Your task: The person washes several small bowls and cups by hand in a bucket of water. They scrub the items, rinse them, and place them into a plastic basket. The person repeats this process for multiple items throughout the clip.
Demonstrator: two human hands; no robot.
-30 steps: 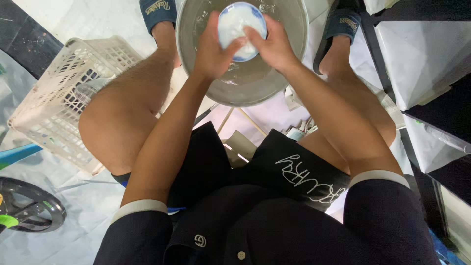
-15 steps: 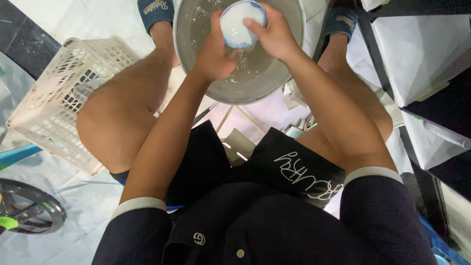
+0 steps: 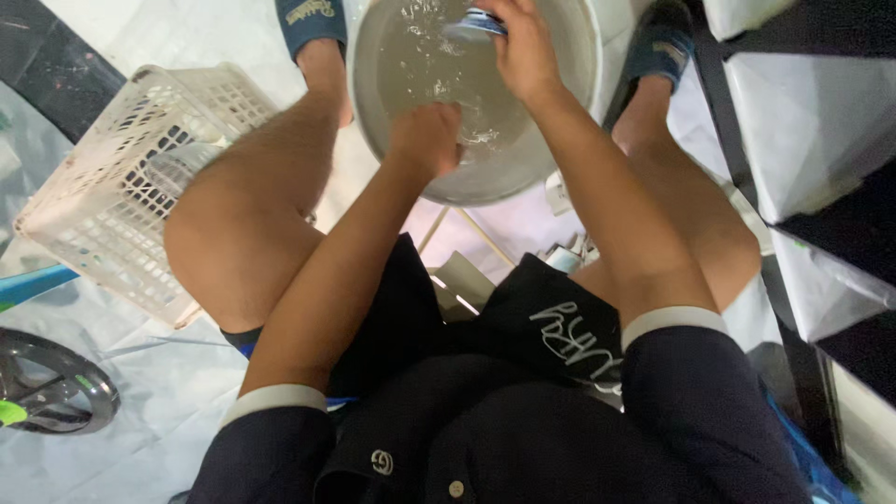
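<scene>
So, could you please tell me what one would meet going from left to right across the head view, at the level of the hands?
White plastic basket → left hand on the basin's near edge → metal basin of water → right hand holding a small bowl → dark sandal.

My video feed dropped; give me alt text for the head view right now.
A seated person washes a small bowl in a water-filled metal basin between their feet: the right hand grips the bowl, the left hand dips in the water. A white plastic basket sits beside the left knee.
</scene>
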